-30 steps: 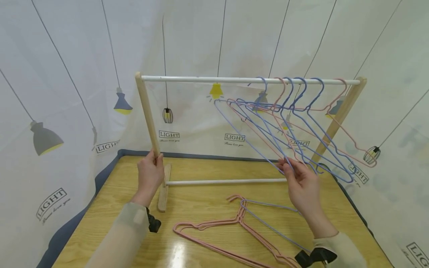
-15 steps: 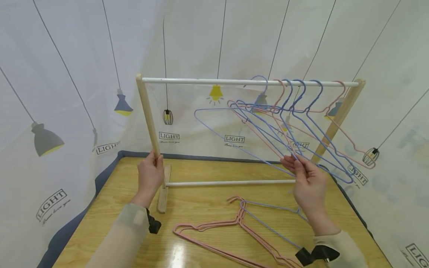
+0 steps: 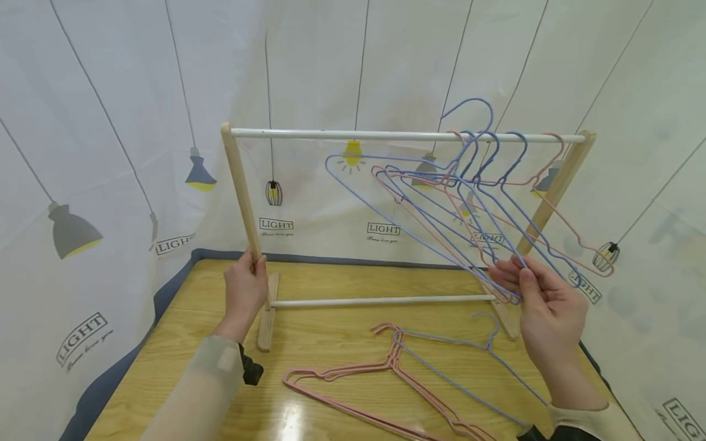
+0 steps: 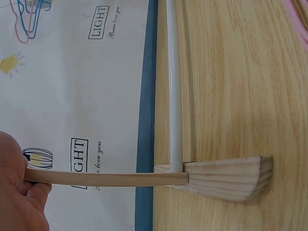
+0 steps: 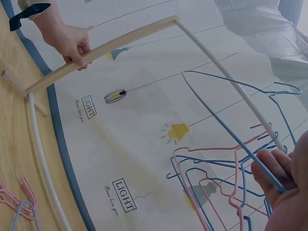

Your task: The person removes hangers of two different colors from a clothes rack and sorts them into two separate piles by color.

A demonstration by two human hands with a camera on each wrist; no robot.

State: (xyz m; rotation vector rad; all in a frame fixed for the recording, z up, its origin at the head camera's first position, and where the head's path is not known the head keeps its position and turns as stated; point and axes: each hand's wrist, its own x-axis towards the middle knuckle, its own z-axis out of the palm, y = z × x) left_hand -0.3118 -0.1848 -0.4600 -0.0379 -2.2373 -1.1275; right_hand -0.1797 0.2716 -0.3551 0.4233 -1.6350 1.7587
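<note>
My left hand (image 3: 244,294) grips the left wooden post (image 3: 241,190) of a small clothes rack, partway up; in the left wrist view its fingers close around that post (image 4: 106,179). My right hand (image 3: 557,315) pinches a blue wire hanger (image 3: 386,157) by its lower right end. This hanger is off the rail (image 3: 342,134), its hook standing above the bar and pointing left. It overlaps several blue and pink hangers (image 3: 524,147) hooked along the rail's right part. In the right wrist view, the held hanger's long bar (image 5: 240,143) runs into my right hand (image 5: 288,183).
Pink hangers (image 3: 394,355) lie stacked on the wooden table (image 3: 193,380), overlapping a blue hanger (image 3: 441,337). A white lower bar (image 3: 380,301) joins the rack's feet (image 3: 267,324). Behind stands a pale patterned curtain (image 3: 309,73).
My right hand has moved right and slightly down. The blue hanger's hook, on the rail before, has risen above it and shifted right. My left hand has stayed on the post.
</note>
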